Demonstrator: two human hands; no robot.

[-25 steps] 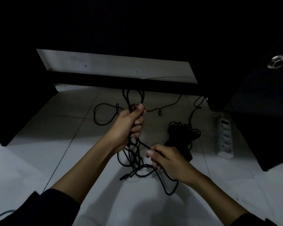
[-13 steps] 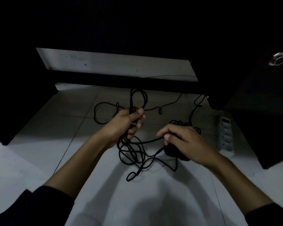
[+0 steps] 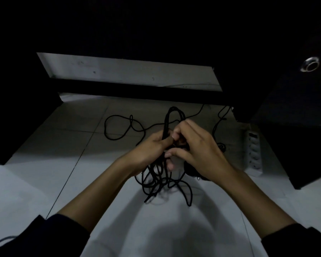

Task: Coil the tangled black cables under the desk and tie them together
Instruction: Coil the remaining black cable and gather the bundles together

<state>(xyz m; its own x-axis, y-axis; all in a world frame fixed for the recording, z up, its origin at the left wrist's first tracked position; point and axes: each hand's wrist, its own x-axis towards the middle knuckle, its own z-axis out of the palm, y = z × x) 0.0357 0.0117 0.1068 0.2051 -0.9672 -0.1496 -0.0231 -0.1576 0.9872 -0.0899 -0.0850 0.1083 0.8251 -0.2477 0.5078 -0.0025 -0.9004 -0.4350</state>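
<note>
My left hand [image 3: 148, 151] grips a bunch of black cable loops [image 3: 171, 117] that stick up above the fist and hang below it in a tangle [image 3: 156, 180] touching the floor. My right hand [image 3: 198, 149] is pressed against the left one, fingers curled, pinching a strand at the bunch. A loose stretch of the black cable [image 3: 119, 127] trails over the tiles to the left. A dark heap of more cable [image 3: 191, 170] lies mostly hidden under my right hand.
A white power strip [image 3: 253, 153] lies on the tiled floor at the right, beside a dark cabinet [image 3: 304, 145]. The dark desk [image 3: 156, 25] hangs overhead, with a pale panel [image 3: 128, 71] below it. A dark desk leg [image 3: 17, 117] stands at the left.
My right hand has risen from the floor at the lower right and come up against the left hand at the bunch. The left hand keeps its grip, and the hanging loops have bunched closer.
</note>
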